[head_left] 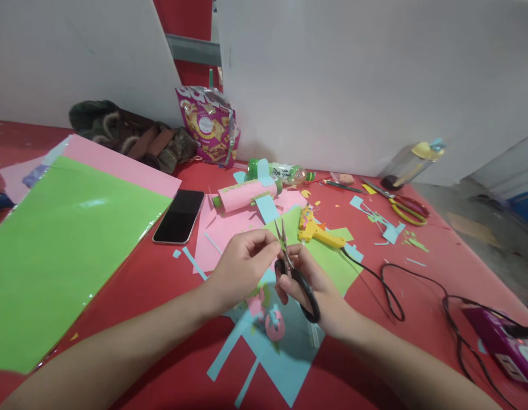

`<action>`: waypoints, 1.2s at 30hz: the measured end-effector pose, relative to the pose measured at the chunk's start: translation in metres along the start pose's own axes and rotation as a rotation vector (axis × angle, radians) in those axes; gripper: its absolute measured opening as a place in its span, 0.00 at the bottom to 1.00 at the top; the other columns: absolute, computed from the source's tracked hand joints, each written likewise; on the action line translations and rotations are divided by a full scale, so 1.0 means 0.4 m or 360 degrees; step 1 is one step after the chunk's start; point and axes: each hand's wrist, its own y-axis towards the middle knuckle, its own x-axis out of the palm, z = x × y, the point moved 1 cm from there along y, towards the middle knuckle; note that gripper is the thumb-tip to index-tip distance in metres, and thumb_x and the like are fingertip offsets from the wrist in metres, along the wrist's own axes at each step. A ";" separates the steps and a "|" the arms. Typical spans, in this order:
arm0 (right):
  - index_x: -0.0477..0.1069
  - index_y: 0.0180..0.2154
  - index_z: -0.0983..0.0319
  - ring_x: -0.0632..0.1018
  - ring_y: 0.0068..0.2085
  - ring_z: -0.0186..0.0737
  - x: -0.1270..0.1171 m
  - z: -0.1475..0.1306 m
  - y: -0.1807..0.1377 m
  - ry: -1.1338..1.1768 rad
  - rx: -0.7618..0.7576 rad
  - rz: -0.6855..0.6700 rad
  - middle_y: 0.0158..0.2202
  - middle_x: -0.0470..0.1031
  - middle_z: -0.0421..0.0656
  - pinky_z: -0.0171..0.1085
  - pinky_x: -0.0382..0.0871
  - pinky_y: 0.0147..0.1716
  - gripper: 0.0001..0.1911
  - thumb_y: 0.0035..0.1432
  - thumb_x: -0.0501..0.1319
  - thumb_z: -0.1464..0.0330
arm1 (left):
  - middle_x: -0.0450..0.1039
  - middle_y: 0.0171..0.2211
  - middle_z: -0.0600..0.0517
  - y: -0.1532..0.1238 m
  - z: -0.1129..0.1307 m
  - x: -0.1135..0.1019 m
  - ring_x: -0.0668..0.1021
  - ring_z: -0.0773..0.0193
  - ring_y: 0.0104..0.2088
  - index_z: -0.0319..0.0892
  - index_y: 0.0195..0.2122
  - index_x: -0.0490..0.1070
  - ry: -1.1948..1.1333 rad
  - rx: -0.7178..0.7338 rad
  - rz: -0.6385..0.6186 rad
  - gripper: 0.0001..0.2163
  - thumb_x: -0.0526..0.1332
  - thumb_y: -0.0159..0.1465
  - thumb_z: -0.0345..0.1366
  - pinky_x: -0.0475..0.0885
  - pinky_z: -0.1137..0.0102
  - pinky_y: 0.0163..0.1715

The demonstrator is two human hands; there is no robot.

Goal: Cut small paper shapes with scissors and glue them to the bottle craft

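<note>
My right hand (315, 290) grips a pair of black-handled scissors (304, 285), blades slightly apart and pointing up and away from me. My left hand (244, 262) is closed in a pinch right beside the blades; whatever lies between its fingertips is too small or hidden to make out. Below both hands rest blue paper (285, 353) and small pink and blue paper cutouts (275, 324). Just beyond the hands lie green paper (332, 265), a yellow glue gun (321, 234) and a pink paper-wrapped roll (246, 195) with green ends.
On the left are a phone (179, 216) and large green sheets (84, 239). Along the wall stand a purple snack bag (210, 125) and a lying green bottle (289, 172). To the right are more scissors (402, 208), a bottle (411, 165), a black cord (387, 290) and a purple power strip (503, 347).
</note>
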 end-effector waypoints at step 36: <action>0.54 0.32 0.58 0.65 0.24 0.28 -0.051 0.050 0.057 0.0044 -0.0347 0.0751 0.26 0.61 0.33 0.28 0.60 0.21 0.15 0.44 0.61 0.72 | 0.63 0.19 0.56 0.029 -0.085 0.009 0.64 0.72 0.21 0.38 0.20 0.64 0.0624 0.0217 -0.0049 0.07 0.51 0.53 0.32 0.59 0.76 0.22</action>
